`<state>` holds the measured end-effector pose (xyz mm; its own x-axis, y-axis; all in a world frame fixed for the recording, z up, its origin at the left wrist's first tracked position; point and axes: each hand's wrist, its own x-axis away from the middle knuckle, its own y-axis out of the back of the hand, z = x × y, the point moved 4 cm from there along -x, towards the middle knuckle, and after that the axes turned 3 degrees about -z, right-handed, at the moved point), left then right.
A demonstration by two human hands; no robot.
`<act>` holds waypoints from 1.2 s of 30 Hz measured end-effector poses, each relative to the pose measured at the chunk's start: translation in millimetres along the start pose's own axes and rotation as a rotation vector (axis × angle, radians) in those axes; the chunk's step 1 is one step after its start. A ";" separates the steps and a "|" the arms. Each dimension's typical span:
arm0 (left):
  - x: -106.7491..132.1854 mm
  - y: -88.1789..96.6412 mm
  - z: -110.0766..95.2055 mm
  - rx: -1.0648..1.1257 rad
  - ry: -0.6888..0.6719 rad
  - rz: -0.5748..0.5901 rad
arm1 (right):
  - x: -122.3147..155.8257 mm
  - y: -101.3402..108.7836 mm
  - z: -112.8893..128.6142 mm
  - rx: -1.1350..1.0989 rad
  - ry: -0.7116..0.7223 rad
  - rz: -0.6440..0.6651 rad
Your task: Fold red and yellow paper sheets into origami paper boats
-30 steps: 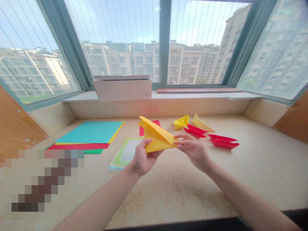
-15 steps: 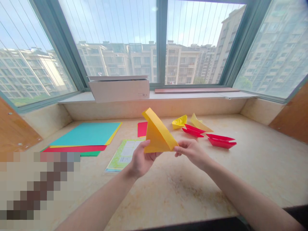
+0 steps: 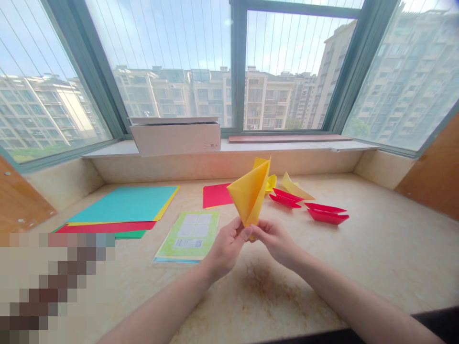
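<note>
A folded piece of yellow paper (image 3: 251, 191) is held up in the air above the counter, its point down and its layers fanned apart at the top. My left hand (image 3: 229, 243) pinches its lower tip from the left, thumb in front. From the right, my right hand (image 3: 276, 239) pinches the same tip, and the two thumbs nearly meet. Behind the paper sits a small yellow paper boat (image 3: 271, 183), partly hidden by it. Two red folded paper boats, one nearer the middle (image 3: 286, 198) and one farther right (image 3: 327, 213), lie beyond my right hand.
Coloured sheets (image 3: 125, 203) are stacked at the left. A green-patterned packet (image 3: 191, 234) lies left of my hands, with red paper (image 3: 216, 195) behind it. A pale yellow folded paper (image 3: 296, 187) is at the back right. On the sill stands a white box (image 3: 175, 137).
The yellow paper has been turned so its tip points down and its layers show. My right hand has moved left, and both hands now grip the bottom tip together.
</note>
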<state>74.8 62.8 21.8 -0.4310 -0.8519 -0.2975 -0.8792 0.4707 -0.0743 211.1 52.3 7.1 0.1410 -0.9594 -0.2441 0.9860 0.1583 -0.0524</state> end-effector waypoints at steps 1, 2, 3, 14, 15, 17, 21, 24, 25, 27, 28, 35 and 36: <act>0.5 -0.2 0.4 -0.022 -0.015 0.010 | 0.0 0.4 0.5 0.003 0.015 -0.005; 1.3 -1.1 0.8 -0.039 -0.025 0.026 | 0.1 0.5 0.8 0.006 0.029 -0.010; 2.4 -2.7 1.1 -0.052 -0.031 0.046 | 0.1 0.3 0.9 0.010 0.041 -0.010; -1.0 8.6 -6.2 -0.041 -0.026 -0.066 | 1.0 21.1 11.5 0.368 0.236 -0.154; -2.5 13.9 -6.7 -0.069 -0.035 -0.085 | 0.2 33.1 16.3 0.383 0.268 -0.250; -5.3 23.4 -6.1 -0.143 -0.034 -0.089 | -1.0 59.1 26.6 0.390 0.331 -0.434; -8.5 32.5 -3.0 -0.301 -0.042 -0.024 | 0.7 100.0 42.7 0.417 0.467 -0.726; -8.3 31.1 0.1 -0.347 -0.009 0.033 | 1.1 106.2 46.1 0.479 0.565 -0.745; -7.7 29.7 1.2 -0.355 0.009 0.060 | 1.1 105.1 46.0 0.484 0.592 -0.734; -5.9 26.5 2.8 -0.340 0.055 0.123 | 1.2 102.0 45.2 0.437 0.622 -0.713; -4.8 25.0 3.2 -0.319 0.079 0.155 | 1.2 100.7 44.9 0.391 0.628 -0.706; 0.0 20.7 2.9 -0.256 0.146 0.300 | -6.6 96.3 43.2 0.075 0.465 -0.484; 0.0 20.9 4.3 -0.275 0.144 0.315 | -7.6 96.0 42.2 0.039 0.432 -0.450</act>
<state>57.3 73.6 16.2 -0.6932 -0.7094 -0.1278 -0.7135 0.6503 0.2608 308.4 64.9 44.7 -0.3294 -0.7480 -0.5762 0.9442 -0.2556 -0.2079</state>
